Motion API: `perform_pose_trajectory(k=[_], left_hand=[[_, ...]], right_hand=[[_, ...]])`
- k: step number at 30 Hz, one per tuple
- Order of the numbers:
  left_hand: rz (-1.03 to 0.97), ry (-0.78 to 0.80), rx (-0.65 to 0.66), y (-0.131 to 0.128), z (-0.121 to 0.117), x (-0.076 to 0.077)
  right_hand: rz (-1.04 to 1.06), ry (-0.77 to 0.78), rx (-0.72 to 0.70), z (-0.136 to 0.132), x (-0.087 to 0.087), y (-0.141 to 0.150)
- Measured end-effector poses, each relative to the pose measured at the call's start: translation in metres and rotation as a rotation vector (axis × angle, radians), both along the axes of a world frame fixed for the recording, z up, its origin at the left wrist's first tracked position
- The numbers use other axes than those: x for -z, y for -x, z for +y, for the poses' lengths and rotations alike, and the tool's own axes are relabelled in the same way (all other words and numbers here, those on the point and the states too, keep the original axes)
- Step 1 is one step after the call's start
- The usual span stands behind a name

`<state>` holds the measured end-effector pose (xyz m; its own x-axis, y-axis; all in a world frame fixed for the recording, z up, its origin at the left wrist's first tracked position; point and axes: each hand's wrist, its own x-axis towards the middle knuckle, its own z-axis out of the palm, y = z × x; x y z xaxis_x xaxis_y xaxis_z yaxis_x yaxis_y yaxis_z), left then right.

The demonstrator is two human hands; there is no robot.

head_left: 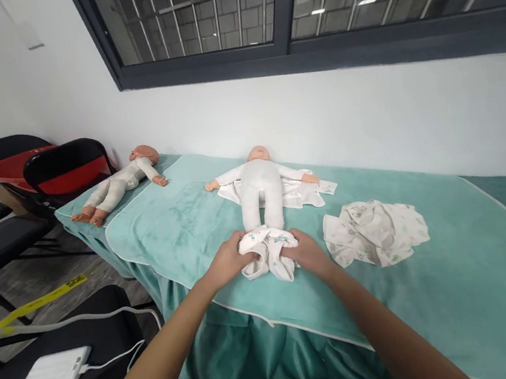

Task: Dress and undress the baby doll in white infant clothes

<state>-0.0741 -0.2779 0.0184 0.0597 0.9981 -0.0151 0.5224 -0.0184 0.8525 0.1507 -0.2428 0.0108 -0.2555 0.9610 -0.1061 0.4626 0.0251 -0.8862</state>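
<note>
A baby doll [260,180] with a white cloth body lies on its back, arms spread and legs toward me. At the ends of its legs, a pair of white printed baby pants [266,249] is bunched up. My left hand [230,257] grips the left side of the pants, fingers closed on the fabric. On the opposite side, my right hand [307,253] is closed on the pants too. The doll's feet are hidden by the bunched cloth. Beneath the doll's back and arms lies a spread white baby shirt [298,194].
A crumpled printed baby garment [375,234] lies to the right on the green blanket [453,289]. A second doll [121,182] rests at the table's left end. Black chairs [68,173] stand at left; a white power bank [55,368] with a cable sits on a nearer seat.
</note>
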Motion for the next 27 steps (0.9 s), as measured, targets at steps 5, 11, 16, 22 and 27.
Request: perform_pose_trajectory(k=[5, 11, 16, 22, 27], left_hand=[[-0.313, 0.15, 0.039, 0.003, -0.012, -0.019], [-0.594, 0.123, 0.078, 0.007, -0.006, -0.035], [-0.51, 0.146, 0.272, 0.029, 0.007, -0.063], [0.224, 0.056, 0.555, 0.026, 0.002, -0.104], [0.592, -0.219, 0.497, 0.01, 0.008, -0.139]], right_hand=[[0.439, 0.276, -0.298, -0.009, -0.015, -0.015], [0.33, 0.114, -0.308, -0.005, -0.04, -0.012], [-0.062, -0.118, -0.506, 0.01, -0.075, -0.016], [-0.634, -0.231, -0.721, 0.019, -0.122, -0.012], [-1.009, -0.373, -0.773, 0.019, -0.162, 0.015]])
